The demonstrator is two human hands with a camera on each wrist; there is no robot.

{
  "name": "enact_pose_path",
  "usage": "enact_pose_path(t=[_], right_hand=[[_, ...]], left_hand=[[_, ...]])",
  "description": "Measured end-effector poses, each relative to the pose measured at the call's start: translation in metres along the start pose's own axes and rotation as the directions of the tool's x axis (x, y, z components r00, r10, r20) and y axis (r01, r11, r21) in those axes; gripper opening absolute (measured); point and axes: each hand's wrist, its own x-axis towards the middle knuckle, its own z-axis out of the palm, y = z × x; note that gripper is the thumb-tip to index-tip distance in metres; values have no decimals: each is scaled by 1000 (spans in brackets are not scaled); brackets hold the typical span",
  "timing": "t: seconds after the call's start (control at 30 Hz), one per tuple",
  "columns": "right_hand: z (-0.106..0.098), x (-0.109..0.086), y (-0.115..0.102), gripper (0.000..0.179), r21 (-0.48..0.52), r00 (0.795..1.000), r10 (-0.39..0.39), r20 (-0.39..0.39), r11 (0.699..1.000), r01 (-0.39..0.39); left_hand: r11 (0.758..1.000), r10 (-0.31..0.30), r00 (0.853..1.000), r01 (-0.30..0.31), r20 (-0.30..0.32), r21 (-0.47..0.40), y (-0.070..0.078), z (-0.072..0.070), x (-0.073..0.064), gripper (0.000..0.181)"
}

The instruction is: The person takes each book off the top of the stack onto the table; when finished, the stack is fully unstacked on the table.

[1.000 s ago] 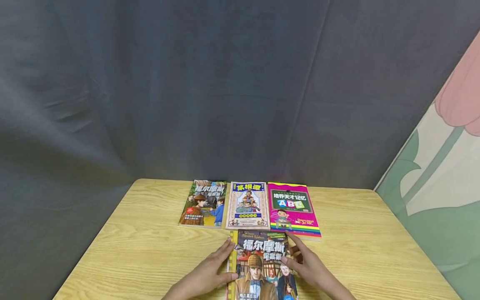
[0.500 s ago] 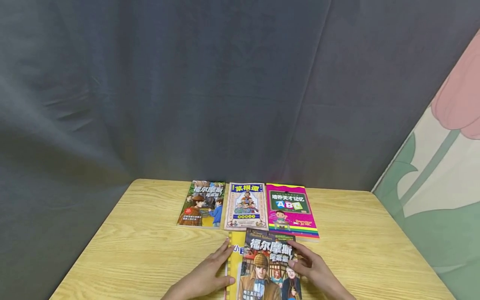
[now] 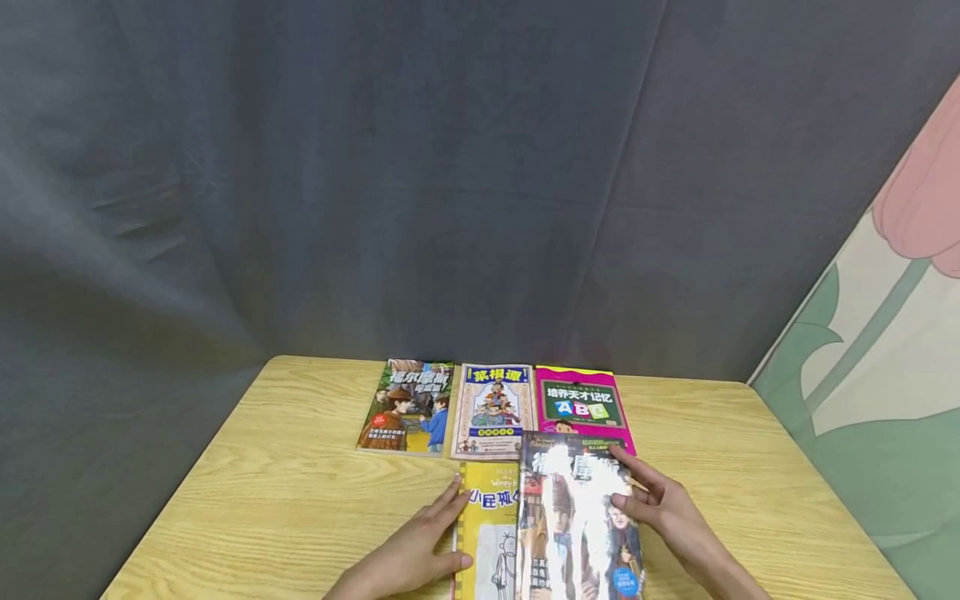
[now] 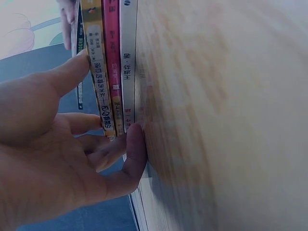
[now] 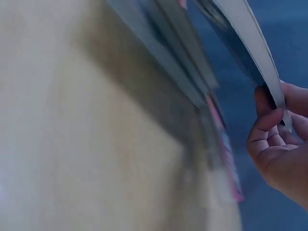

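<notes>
Right hand (image 3: 663,508): grip curled round the right edge of the glossy detective book (image 3: 577,521), raised off the stack and tilted
Left hand (image 3: 420,546): grip loose, fingers straight against the left edge of the yellow book (image 3: 487,533) topping the stack
Counter (image 3: 285,500): three books in a row behind; pink book (image 3: 577,400) rightmost

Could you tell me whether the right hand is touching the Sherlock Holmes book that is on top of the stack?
Touching. The right wrist view shows the right hand's fingers curled round the lifted edge of the Sherlock Holmes book.
</notes>
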Motion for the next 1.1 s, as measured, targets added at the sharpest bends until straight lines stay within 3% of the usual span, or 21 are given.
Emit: enact_pose_path(t=[0.17,0.4,0.63,0.87,1.1], right_hand=[[-34,6,-20,66,-106,996,-28,-89,994,18],[-93,33,-34,66,-186,993,-94,-72,979,79],[-149,65,-37,68,-172,999,-1,-55,985,-8],[-186,86,-20,66,-339,989,17,-149,938,-67],[-201,99,4,59,-454,973,35,-227,880,-138]], left_hand=[[999,21,1000,-20,-14,31,-1,-2,0,81],[999,19,1000,-19,-7,36,-3,-3,1,81],[1000,0,1000,0,15,17,-4,-2,0,79],[1000,-11,999,11,31,3,-4,0,3,79],[1000,-11,999,10,48,12,-7,4,6,80]])
